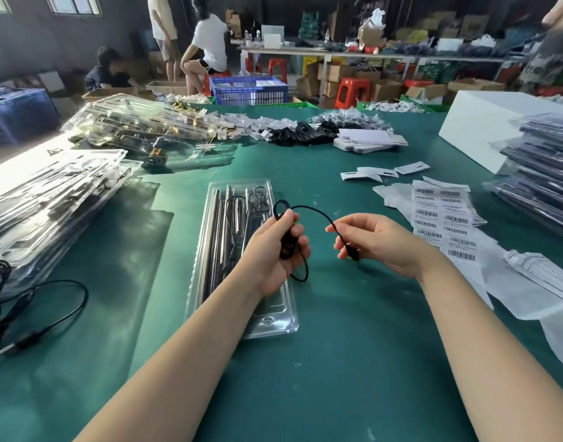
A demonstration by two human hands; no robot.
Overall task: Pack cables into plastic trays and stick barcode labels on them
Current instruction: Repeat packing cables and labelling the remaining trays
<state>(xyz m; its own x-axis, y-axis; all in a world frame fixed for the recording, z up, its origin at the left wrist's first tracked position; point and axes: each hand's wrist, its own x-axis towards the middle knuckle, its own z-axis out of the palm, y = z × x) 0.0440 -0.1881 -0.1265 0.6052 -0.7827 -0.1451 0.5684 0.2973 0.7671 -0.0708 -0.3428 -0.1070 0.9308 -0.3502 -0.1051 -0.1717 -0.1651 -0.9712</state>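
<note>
The left hand (275,247) grips a partly wound thin black cable (305,209) above the clear plastic tray (210,250) on the green tabletop (337,346); the right hand (374,242) pinches its plug end. Coiling seems underway; next, finish the coil and seat it in the tray.

Green-topped worktable (353,314), red stools (352,90), blue crate (248,89), stacked cardboard boxes (331,79), high windows (72,3)

Tray (229,218) mid-table, label sheets (446,218) right (loose cables (34,301) left)
</note>
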